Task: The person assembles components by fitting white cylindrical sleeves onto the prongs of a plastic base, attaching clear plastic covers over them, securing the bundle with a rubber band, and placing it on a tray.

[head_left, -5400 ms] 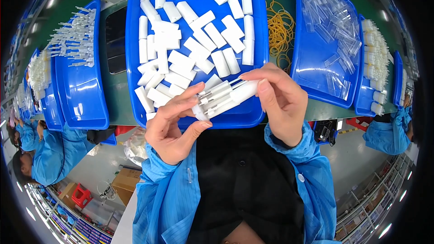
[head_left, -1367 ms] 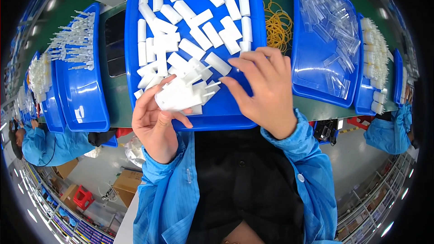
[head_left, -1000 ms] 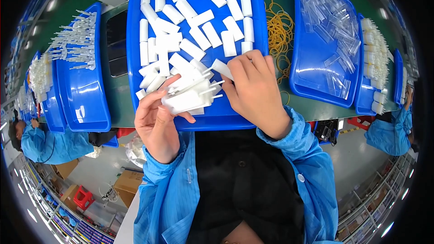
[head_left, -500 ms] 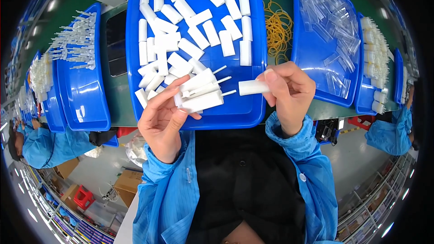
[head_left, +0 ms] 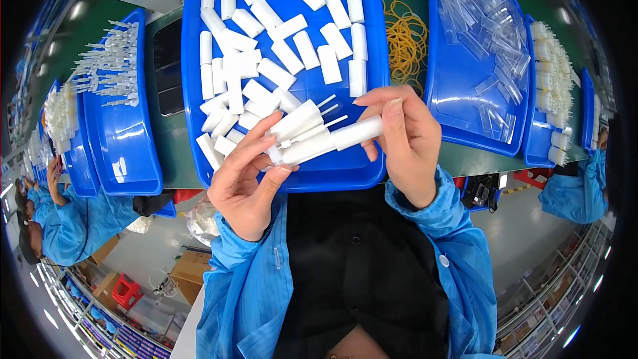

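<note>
My left hand (head_left: 242,193) is closed around the base of a bundle of thin white plastic rods, some carrying white foam cylinders (head_left: 297,119). Between the fingers and thumb of my right hand (head_left: 411,143), a single white cylinder (head_left: 357,133) is held by its outer end. Its other end meets the lower rod of the bundle, in line with the cylinder there. Two or three bare rod tips (head_left: 335,121) stick out above it. Both hands are over the near edge of a blue tray (head_left: 332,181) in which many more white cylinders (head_left: 287,56) lie loose.
Yellow rubber bands (head_left: 405,43) lie right of the tray. Beyond them, a blue tray (head_left: 458,110) holds clear plastic tubes. On the left, another blue tray (head_left: 123,153) holds white rods (head_left: 109,63), next to a dark flat device (head_left: 169,66). People in blue work at both sides.
My right hand has moved left, bringing its cylinder from apart to against the bundle's lower rod. The bundle in my left hand has shifted slightly down and right.
</note>
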`<state>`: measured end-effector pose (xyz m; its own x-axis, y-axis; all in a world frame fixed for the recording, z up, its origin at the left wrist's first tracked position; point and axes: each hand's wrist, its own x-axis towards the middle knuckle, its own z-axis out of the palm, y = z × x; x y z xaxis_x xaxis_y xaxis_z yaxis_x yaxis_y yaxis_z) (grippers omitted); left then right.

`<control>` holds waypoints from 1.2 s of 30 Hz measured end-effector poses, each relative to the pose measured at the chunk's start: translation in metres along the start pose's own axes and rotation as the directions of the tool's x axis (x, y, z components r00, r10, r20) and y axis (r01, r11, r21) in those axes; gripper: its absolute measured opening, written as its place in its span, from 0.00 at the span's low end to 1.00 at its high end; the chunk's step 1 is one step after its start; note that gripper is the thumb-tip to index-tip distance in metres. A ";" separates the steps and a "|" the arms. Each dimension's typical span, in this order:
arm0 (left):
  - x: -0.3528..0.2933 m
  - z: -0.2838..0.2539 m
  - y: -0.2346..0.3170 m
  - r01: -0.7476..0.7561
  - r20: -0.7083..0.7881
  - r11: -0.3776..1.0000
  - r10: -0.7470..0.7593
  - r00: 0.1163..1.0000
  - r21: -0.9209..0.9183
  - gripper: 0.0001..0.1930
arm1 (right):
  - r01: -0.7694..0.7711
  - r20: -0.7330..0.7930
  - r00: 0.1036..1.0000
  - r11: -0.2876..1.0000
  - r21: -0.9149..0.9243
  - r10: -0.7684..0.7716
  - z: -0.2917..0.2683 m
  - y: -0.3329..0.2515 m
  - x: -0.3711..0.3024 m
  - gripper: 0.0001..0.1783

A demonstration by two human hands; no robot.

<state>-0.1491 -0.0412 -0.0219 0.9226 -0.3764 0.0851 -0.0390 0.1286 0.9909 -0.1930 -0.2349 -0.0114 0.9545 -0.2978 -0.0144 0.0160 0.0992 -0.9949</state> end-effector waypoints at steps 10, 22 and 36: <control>-0.002 0.000 0.000 -0.030 -0.079 0.999 0.029 0.996 -0.014 0.19 | -0.051 -0.069 0.996 0.990 0.129 0.061 -0.008 -0.002 0.003 0.09; -0.002 -0.001 0.002 -0.160 0.022 0.959 0.160 0.987 0.233 0.21 | -0.126 -0.098 0.985 0.982 0.143 0.141 -0.007 -0.005 0.005 0.10; -0.001 0.003 0.005 -0.229 0.138 0.889 0.188 0.972 0.398 0.21 | -0.014 0.061 0.998 0.998 0.065 0.010 -0.002 -0.001 -0.005 0.08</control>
<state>-0.1509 -0.0427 -0.0163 0.8366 -0.4686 0.2839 -0.3984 -0.1646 0.9023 -0.1980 -0.2354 -0.0104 0.9710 -0.2384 -0.0185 0.0218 0.1650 -0.9861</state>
